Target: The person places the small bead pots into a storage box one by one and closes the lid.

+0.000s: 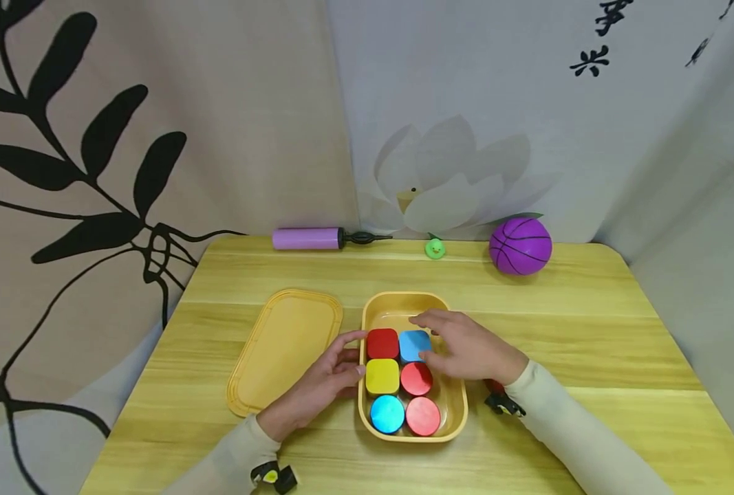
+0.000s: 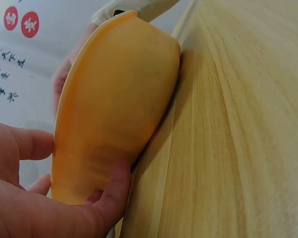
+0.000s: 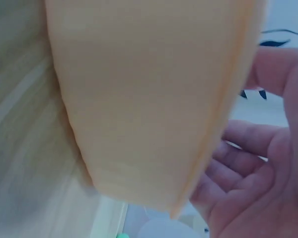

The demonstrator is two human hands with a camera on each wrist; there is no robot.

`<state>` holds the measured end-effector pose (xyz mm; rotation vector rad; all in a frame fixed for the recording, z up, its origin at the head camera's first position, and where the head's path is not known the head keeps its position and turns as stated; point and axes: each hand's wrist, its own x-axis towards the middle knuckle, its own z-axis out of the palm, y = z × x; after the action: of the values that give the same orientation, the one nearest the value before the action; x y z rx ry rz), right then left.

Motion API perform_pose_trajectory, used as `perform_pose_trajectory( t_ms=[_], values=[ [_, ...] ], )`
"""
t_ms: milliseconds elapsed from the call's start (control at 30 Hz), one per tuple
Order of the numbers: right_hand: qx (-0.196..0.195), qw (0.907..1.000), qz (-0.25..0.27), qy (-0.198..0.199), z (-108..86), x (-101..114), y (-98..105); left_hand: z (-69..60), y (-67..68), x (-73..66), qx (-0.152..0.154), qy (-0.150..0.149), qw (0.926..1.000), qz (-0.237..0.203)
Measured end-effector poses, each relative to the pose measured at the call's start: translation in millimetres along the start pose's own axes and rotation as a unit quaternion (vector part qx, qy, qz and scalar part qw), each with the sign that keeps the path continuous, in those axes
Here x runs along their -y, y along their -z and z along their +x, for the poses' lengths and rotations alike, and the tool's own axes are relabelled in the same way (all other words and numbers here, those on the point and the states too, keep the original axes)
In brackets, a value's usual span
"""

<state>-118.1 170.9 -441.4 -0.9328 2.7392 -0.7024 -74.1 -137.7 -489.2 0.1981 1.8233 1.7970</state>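
A yellow-orange tub [image 1: 456,405] holds several coloured blocks: a red square block [image 1: 382,344], a blue square block [image 1: 413,346], a yellow square block [image 1: 382,377], a red round block [image 1: 416,379], a blue round block [image 1: 387,414] and a pinkish-red round block [image 1: 423,416]. My left hand [image 1: 329,378] is at the tub's left side, fingers loosely bent; in the left wrist view its thumb [image 2: 118,181] rests against the outer wall. Over the right rim reaches my right hand [image 1: 468,344], thumb and forefinger spread around the blue square block; the tub wall partly hides its fingers in the right wrist view.
A flat yellow lid [image 1: 286,344] lies left of the tub. Along the back edge are a purple hand pump [image 1: 307,238], a small green toy [image 1: 435,248] and a purple ball [image 1: 520,246]. Printed curtains hang behind the wooden table [image 1: 589,330].
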Motion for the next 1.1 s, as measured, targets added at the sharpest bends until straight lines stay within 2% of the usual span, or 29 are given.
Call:
perform_pose_trajectory(
  t_ms=[133, 267, 433, 700, 1100],
  values=[
    [-0.042, 0.9980, 0.042, 0.023, -6.8, -7.3, 8.6, -0.9, -0.1, -0.8, 0.002, 0.006, 1.0000, -0.004],
    [-0.079, 0.9949, 0.054, 0.035, -15.1, -14.8, 15.8, -1.1, 0.1, -1.2, 0.004, 0.005, 1.0000, -0.003],
    [-0.100, 0.9928, 0.056, 0.032, -26.4, -24.8, 19.7, -1.7, 0.3, -1.2, 0.003, 0.006, 1.0000, -0.003],
    [-0.113, 0.9916, 0.060, 0.018, -48.9, -45.8, 17.9, -1.1, 1.1, -0.4, 0.005, 0.004, 1.0000, -0.004],
    [-0.097, 0.9936, 0.050, -0.027, -91.8, -62.2, 10.9, -1.3, 0.3, -2.1, 0.006, 0.007, 1.0000, -0.001]
  ],
)
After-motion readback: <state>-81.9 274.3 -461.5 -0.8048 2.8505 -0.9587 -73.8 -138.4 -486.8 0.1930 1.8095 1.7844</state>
